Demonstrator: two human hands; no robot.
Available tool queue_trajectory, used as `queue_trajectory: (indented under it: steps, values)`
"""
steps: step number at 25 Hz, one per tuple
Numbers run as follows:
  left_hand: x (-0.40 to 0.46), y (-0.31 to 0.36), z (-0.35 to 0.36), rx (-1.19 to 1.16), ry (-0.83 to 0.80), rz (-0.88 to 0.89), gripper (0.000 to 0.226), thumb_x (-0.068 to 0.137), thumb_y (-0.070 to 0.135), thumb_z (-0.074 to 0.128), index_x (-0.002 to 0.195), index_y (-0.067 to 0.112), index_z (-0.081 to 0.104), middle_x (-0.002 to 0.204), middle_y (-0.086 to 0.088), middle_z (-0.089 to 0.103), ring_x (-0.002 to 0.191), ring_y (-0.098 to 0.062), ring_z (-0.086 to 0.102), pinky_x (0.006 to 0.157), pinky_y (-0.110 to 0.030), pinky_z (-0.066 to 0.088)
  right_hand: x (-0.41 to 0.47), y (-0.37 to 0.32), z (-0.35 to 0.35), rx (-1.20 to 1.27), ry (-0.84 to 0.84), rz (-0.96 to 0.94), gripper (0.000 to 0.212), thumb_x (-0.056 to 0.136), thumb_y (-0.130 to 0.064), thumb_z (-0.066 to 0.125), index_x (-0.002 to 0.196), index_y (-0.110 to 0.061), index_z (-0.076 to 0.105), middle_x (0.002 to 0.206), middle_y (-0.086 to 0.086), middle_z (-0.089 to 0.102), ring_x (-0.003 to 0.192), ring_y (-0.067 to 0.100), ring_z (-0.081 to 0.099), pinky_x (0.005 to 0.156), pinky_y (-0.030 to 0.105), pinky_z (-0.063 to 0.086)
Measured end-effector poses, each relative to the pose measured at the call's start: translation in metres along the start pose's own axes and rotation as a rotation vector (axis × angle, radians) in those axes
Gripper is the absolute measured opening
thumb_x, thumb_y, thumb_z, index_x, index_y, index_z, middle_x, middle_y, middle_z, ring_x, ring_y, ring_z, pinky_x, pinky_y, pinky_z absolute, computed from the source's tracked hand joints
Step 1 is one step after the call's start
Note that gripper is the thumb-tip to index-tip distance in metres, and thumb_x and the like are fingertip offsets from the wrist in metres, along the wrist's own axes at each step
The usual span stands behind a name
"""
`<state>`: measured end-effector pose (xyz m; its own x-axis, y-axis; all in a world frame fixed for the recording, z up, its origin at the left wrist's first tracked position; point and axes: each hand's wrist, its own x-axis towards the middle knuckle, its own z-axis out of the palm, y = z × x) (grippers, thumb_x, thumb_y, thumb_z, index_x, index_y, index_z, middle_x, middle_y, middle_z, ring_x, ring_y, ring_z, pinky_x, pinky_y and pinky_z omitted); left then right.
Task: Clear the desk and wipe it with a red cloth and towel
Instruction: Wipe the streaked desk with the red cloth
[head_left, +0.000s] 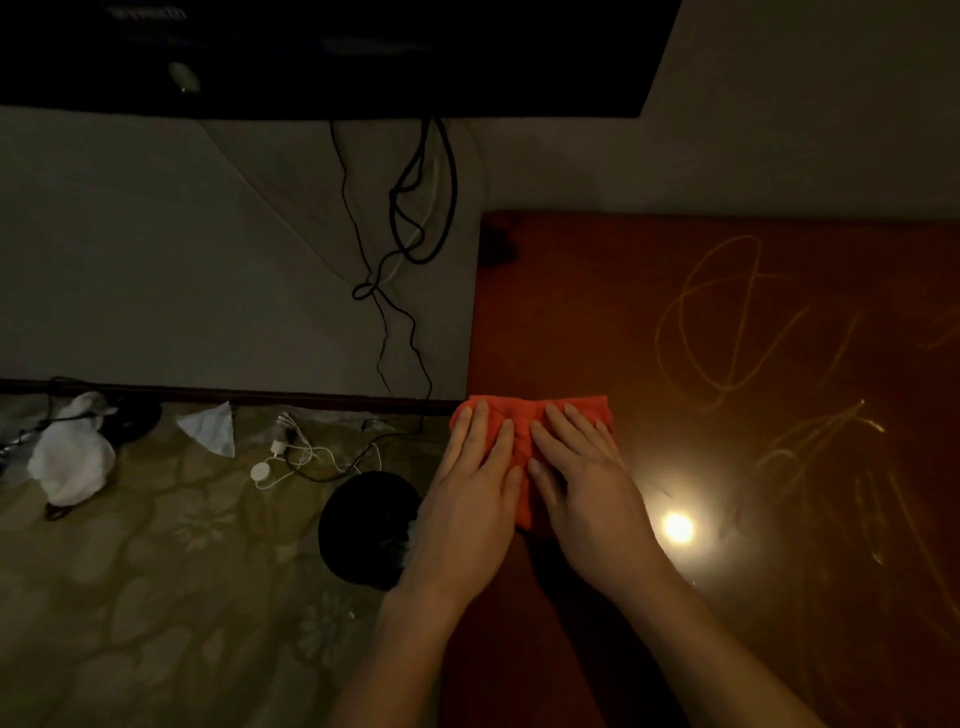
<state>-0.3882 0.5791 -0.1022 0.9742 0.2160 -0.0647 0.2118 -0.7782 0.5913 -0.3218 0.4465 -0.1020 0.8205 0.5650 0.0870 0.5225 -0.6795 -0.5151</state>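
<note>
Both the left hand (470, 499) and the right hand (587, 493) lie flat, fingers straight, pressing the red cloth (519, 421). The cloth sits at the left edge of the reddish-brown surface (753, 597).

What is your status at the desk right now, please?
Left hand and right hand flat, pressing red cloth at desk left edge. Scribble marks unwiped to the right. Nothing in the way.

Dim, warm-toned room, soft focus.
One bright glare spot (678, 527) reflects off the glossy desk (727, 338); corners sink into darkness, edges bend slightly.
</note>
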Motion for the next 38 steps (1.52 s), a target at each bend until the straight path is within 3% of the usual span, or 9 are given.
queue_trajectory:
  steps: [5,13,16,19,23,27,30,32,38]
  values:
    - [0.083,-0.011,-0.013,-0.036,-0.001,0.01,0.053,0.106,0.034,0.033,0.155,0.024,0.018,0.163,0.009,-0.008,0.146,-0.001,-0.017,0.114,-0.018,0.001,0.078,0.017,-0.004,-0.01,-0.001,-0.005,0.044,0.103,-0.031,0.046,0.146,-0.02,0.044,0.157,0.002,0.032,0.148,0.018,0.018,0.119,0.03,0.002]
    - [0.198,-0.022,-0.031,-0.056,0.011,0.041,0.051,0.106,0.029,0.037,0.154,0.02,0.024,0.165,-0.001,0.004,0.15,-0.01,-0.006,0.114,-0.02,0.002,0.187,0.038,-0.009,-0.037,0.004,0.024,0.044,0.103,-0.029,0.044,0.146,-0.02,0.045,0.157,0.005,0.033,0.148,0.02,0.019,0.121,0.036,0.008]
    - [0.234,-0.026,-0.039,-0.046,0.003,0.045,0.047,0.104,0.026,0.041,0.15,0.017,0.036,0.155,-0.01,0.035,0.145,-0.025,0.024,0.112,-0.025,0.02,0.222,0.045,-0.01,-0.052,-0.005,0.035,0.043,0.103,-0.028,0.045,0.145,-0.018,0.046,0.156,0.008,0.034,0.147,0.024,0.021,0.121,0.04,0.013]
    - [0.264,-0.03,-0.044,-0.079,-0.01,0.027,0.034,0.102,0.023,0.047,0.131,0.009,0.058,0.124,-0.016,0.061,0.12,-0.034,0.053,0.091,-0.032,0.038,0.248,0.05,-0.009,-0.059,0.001,0.043,0.044,0.102,-0.027,0.047,0.144,-0.017,0.047,0.155,0.01,0.036,0.146,0.028,0.024,0.12,0.043,0.016]
    - [0.281,-0.033,-0.047,-0.083,-0.008,0.05,0.046,0.101,0.021,0.048,0.146,0.013,0.043,0.152,-0.011,0.04,0.142,-0.028,0.033,0.113,-0.039,0.031,0.266,0.049,-0.01,-0.058,0.021,0.053,0.043,0.101,-0.024,0.048,0.143,-0.016,0.049,0.154,0.01,0.039,0.145,0.029,0.027,0.12,0.045,0.018]
    - [0.261,-0.031,-0.039,-0.094,0.047,0.017,0.035,0.102,0.025,0.047,0.134,0.012,0.056,0.129,-0.014,0.059,0.121,-0.029,0.053,0.093,-0.03,0.039,0.249,0.048,-0.007,-0.067,0.009,0.065,0.044,0.101,-0.027,0.046,0.144,-0.016,0.047,0.155,0.01,0.036,0.146,0.028,0.024,0.12,0.045,0.018]
    - [0.227,-0.027,-0.034,-0.062,0.077,0.054,0.048,0.104,0.028,0.043,0.15,0.018,0.037,0.156,-0.006,0.034,0.146,-0.021,0.023,0.112,-0.022,0.018,0.221,0.045,-0.006,-0.07,0.01,0.047,0.044,0.101,-0.028,0.046,0.144,-0.016,0.048,0.155,0.011,0.036,0.146,0.028,0.024,0.12,0.044,0.018]
    - [0.206,-0.026,-0.03,-0.07,0.087,0.055,0.051,0.105,0.03,0.041,0.153,0.021,0.029,0.163,-0.001,0.014,0.15,-0.012,0.003,0.112,-0.018,0.004,0.201,0.041,-0.007,-0.07,0.012,0.045,0.044,0.102,-0.029,0.045,0.145,-0.016,0.047,0.156,0.01,0.035,0.147,0.026,0.023,0.121,0.042,0.015]
    - [0.145,-0.022,-0.015,-0.119,0.114,0.053,0.051,0.104,0.028,0.043,0.152,0.02,0.029,0.164,0.003,0.008,0.15,-0.006,-0.003,0.115,-0.019,0.004,0.138,0.027,-0.007,-0.019,0.028,0.045,0.045,0.103,-0.031,0.046,0.145,-0.015,0.046,0.156,0.007,0.034,0.147,0.021,0.021,0.122,0.038,0.011]
